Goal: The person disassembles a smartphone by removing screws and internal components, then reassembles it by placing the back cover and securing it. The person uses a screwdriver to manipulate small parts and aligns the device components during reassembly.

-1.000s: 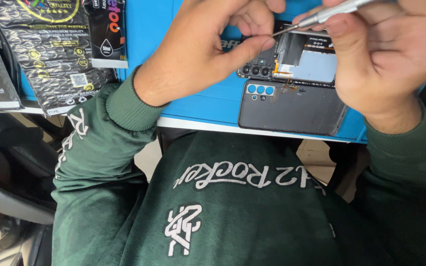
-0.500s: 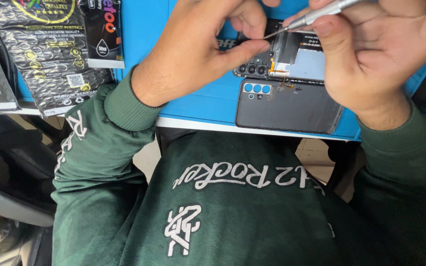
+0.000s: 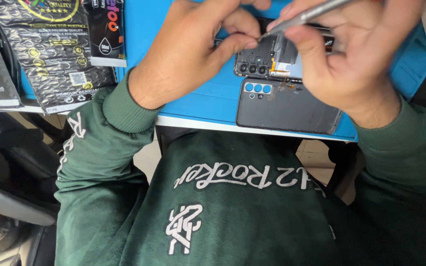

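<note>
R hand (image 3: 351, 54) grips tweezers (image 3: 304, 16); L hand (image 3: 193, 49) pinched at phone (image 3: 272, 61).

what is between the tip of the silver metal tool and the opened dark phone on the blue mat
Nothing visible. The silver metal tool in the right hand points at the opened dark phone beside the left hand fingertips.

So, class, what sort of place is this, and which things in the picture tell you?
Probably a phone repair bench. An opened phone lies on a blue mat beside its removed back cover, a metal tool works at it, and packaged parts lie alongside.
</note>
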